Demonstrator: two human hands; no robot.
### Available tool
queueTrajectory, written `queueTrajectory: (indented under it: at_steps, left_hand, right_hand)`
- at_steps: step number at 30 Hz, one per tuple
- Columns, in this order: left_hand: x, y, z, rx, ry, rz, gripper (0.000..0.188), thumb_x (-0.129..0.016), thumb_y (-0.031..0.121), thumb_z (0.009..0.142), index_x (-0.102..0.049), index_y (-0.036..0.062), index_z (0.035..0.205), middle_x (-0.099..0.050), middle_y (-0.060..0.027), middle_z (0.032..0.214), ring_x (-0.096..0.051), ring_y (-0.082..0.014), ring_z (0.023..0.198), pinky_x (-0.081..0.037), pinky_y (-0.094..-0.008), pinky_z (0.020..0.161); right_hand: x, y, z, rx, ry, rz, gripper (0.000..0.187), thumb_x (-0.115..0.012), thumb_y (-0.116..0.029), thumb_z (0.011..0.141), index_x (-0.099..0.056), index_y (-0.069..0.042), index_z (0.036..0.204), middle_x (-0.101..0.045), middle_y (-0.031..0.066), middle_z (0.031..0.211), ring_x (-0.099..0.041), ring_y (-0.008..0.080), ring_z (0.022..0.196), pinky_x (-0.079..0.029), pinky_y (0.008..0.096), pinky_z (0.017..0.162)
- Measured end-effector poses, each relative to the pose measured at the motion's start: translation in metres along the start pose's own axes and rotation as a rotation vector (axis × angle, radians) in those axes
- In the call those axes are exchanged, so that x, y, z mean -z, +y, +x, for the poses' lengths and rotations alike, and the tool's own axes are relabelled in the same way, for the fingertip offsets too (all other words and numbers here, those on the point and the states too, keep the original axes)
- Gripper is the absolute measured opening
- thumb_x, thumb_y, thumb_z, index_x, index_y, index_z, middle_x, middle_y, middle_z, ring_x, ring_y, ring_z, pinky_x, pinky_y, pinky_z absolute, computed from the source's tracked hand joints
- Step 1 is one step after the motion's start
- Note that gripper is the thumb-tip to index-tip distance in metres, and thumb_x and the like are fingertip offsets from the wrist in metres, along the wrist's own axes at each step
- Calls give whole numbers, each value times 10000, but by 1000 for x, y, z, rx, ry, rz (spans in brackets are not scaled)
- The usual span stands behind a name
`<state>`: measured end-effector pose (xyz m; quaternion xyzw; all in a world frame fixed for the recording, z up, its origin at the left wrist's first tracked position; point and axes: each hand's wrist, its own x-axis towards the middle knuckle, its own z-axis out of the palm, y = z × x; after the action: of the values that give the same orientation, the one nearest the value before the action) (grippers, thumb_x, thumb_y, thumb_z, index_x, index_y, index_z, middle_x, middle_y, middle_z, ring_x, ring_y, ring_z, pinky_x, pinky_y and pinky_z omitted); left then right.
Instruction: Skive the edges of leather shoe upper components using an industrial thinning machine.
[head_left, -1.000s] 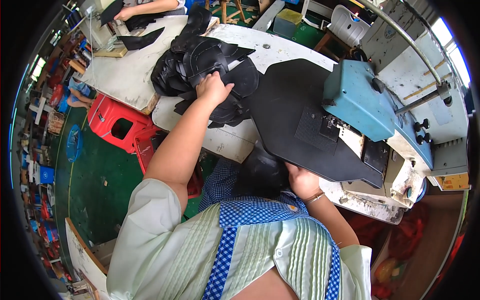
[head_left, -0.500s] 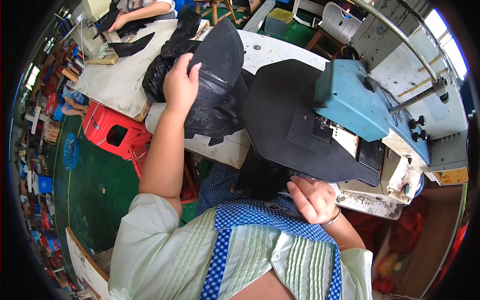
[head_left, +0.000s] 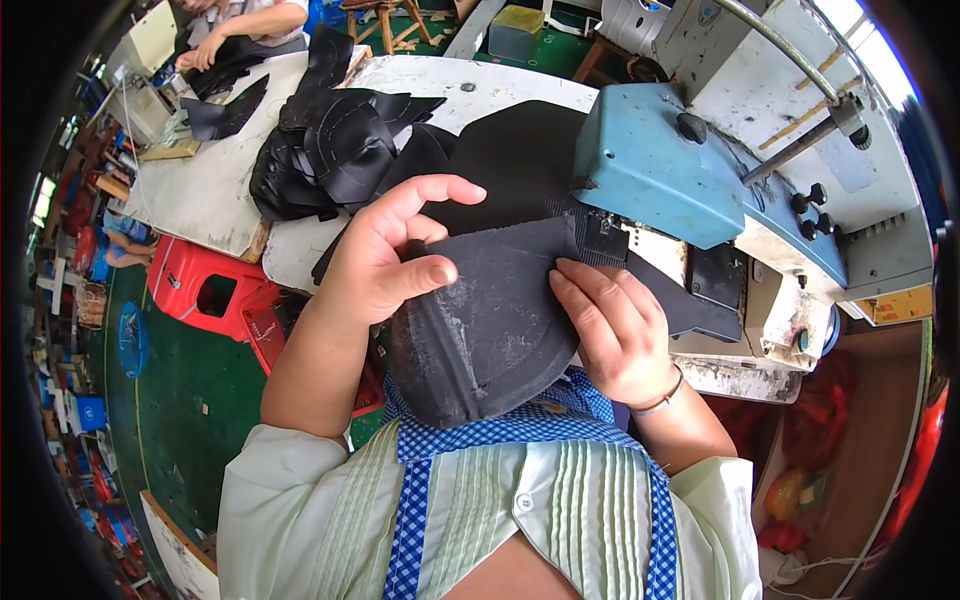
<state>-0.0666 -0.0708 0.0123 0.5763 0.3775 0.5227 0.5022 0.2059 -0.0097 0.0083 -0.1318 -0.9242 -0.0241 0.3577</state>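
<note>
A black leather-like piece (head_left: 490, 320) with a rounded lower end, a raised seam and pale scuffs is held up in front of my apron. Pressed on its right edge are the fingers of my right hand (head_left: 620, 335), with the thumb hidden. My left hand (head_left: 385, 250) is at its upper left edge, thumb and forefinger spread apart; some of its fingers are partly hidden. Just beyond the piece lies the black work plate (head_left: 515, 140) of a blue-headed sewing machine (head_left: 650, 165). The needle area is hard to make out.
A heap of black cut pieces (head_left: 330, 150) lies on the white table (head_left: 400, 75), left of the machine. A red plastic stool (head_left: 185, 285) stands on the green floor. Across the table, a person's hand (head_left: 208, 50) is near more black material.
My left hand has come from the heap toward me. The black piece is now before my apron, and my right hand has moved up onto its right edge. The view has shifted slightly.
</note>
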Motion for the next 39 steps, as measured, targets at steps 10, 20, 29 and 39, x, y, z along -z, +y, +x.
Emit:
queueTrajectory:
  at_steps: [10, 20, 29, 39]
  left_hand:
    - [-62, -3, 32, -178, -82, 1114, 395, -754, 267, 872, -695, 86, 1218, -610, -124, 1323, -664, -314, 1076, -552, -406, 900]
    - [-61, 4, 52, -161, -148, 1066, 401, -782, 282, 837, -718, 61, 1166, -655, -113, 1245, -687, -312, 1026, -564, -398, 857]
    - [-65, -5, 54, -231, -102, 1147, 387, -800, 251, 802, -726, 63, 1133, -654, -98, 1188, -666, -286, 957, -566, -386, 820]
    - [-63, -7, 58, -269, -73, 1144, 349, -809, 212, 777, -743, 66, 1086, -663, -74, 1164, -651, -263, 872, -570, -378, 768]
  right_hand:
    - [12, 15, -8, -252, -195, -48, 384, -668, -94, 721, -717, -103, 1102, -665, 198, 1253, -632, 341, 1088, -522, 427, 902]
    - [12, 24, -9, -312, -130, 63, 384, -661, 4, 714, -691, 21, 1096, -666, 223, 1227, -625, 375, 1068, -546, 440, 936]
    - [11, 26, -14, -320, -114, 75, 395, -652, 8, 702, -689, 72, 1090, -671, 226, 1209, -631, 373, 1096, -548, 434, 944]
    - [12, 29, -15, -305, -121, 67, 395, -636, 11, 714, -694, 87, 1098, -677, 218, 1212, -636, 363, 1103, -541, 420, 971]
